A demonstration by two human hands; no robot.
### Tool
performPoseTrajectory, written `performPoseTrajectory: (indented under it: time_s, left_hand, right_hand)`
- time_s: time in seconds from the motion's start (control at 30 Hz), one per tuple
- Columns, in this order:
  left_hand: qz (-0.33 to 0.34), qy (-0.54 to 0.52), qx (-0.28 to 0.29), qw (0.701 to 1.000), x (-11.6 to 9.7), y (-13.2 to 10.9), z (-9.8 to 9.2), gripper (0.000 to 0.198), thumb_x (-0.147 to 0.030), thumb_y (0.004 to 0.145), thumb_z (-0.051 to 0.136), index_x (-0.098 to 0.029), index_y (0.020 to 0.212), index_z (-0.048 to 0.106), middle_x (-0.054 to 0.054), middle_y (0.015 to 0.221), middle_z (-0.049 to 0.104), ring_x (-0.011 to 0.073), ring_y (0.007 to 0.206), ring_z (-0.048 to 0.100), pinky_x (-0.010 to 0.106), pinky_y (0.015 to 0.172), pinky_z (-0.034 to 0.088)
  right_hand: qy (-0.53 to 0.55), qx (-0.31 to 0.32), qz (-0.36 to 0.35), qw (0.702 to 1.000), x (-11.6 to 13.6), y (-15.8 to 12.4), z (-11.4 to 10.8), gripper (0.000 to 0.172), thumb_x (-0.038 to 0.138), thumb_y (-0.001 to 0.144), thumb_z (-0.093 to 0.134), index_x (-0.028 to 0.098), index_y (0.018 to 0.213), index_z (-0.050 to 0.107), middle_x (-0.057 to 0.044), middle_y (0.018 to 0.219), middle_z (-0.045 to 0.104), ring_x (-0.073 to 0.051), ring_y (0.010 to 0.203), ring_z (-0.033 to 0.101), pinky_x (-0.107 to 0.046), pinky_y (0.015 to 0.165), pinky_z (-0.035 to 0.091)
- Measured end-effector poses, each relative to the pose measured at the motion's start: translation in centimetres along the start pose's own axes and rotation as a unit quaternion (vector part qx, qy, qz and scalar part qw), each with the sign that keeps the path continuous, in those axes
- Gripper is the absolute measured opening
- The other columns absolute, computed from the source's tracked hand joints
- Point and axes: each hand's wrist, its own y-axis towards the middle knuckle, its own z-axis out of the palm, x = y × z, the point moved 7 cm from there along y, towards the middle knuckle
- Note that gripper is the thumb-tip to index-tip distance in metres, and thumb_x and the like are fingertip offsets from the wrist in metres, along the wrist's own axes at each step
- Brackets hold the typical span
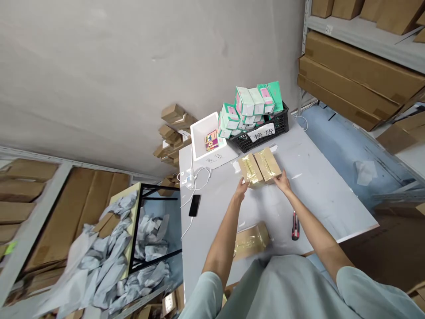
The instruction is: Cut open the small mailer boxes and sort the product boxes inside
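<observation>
Two small brown cardboard boxes sit side by side on the grey table, sealed with shiny yellowish tape. My left hand (241, 188) grips the near left corner of the left box (250, 169). At the near right corner of the right box (267, 164), my right hand (282, 180) has its fingers around the edge. A narrow gap separates the two boxes. Closer to my body lies another taped cardboard box (251, 242). To its right is a red and black utility knife (295, 227).
Behind the boxes, a black crate (283, 120) is heaped with green and white cartons (246, 103). Left of it stands a white bin (198, 129). A phone (194, 205), white cables and a power strip (187, 178) lie at the table's left side. Shelves with cardboard boxes flank both sides.
</observation>
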Motion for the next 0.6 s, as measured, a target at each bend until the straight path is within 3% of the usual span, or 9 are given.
performPoseTrajectory:
  time_s: [0.1,0.27,0.5,0.6]
  left_hand:
    - [-0.065,0.000,-0.034,0.997,-0.1,0.3,0.9,0.074,-0.032,0.091,0.085,-0.024,0.160,0.061,0.017,0.119,0.085,0.0361,0.125,0.080,0.059,0.118,0.056]
    - [-0.097,-0.010,-0.051,0.994,0.1,-0.5,2.9,0.077,-0.027,0.092,0.080,-0.020,0.165,0.054,0.019,0.125,0.084,0.0315,0.124,0.079,0.054,0.116,0.057]
    - [-0.077,-0.020,0.004,0.997,-1.2,-1.0,9.1,0.075,-0.026,0.094,0.079,-0.021,0.164,0.053,0.018,0.126,0.084,0.0300,0.123,0.078,0.049,0.111,0.058]
    - [-0.051,-0.015,0.016,0.998,-1.8,-1.2,11.3,0.077,-0.029,0.095,0.080,-0.021,0.166,0.052,0.019,0.133,0.082,0.0306,0.127,0.077,0.046,0.112,0.058]
  right_hand:
    - [0.002,0.027,0.003,1.000,0.0,0.6,0.0,0.070,0.036,0.098,0.076,0.020,0.163,0.055,-0.011,0.118,0.089,-0.032,0.122,0.084,-0.040,0.106,0.064]
    - [0.005,0.026,-0.014,1.000,-1.1,1.1,-1.4,0.070,0.040,0.100,0.071,0.020,0.165,0.052,-0.012,0.120,0.088,-0.033,0.119,0.083,-0.043,0.107,0.063]
    - [0.015,-0.051,0.000,0.999,-3.7,3.5,-7.5,0.082,0.045,0.101,0.064,0.011,0.171,0.040,-0.018,0.127,0.085,-0.037,0.123,0.081,-0.046,0.107,0.062]
    - [0.005,-0.053,0.004,0.999,-5.0,3.3,-9.5,0.089,0.051,0.102,0.067,0.008,0.173,0.034,-0.020,0.134,0.084,-0.036,0.120,0.082,-0.045,0.107,0.062]
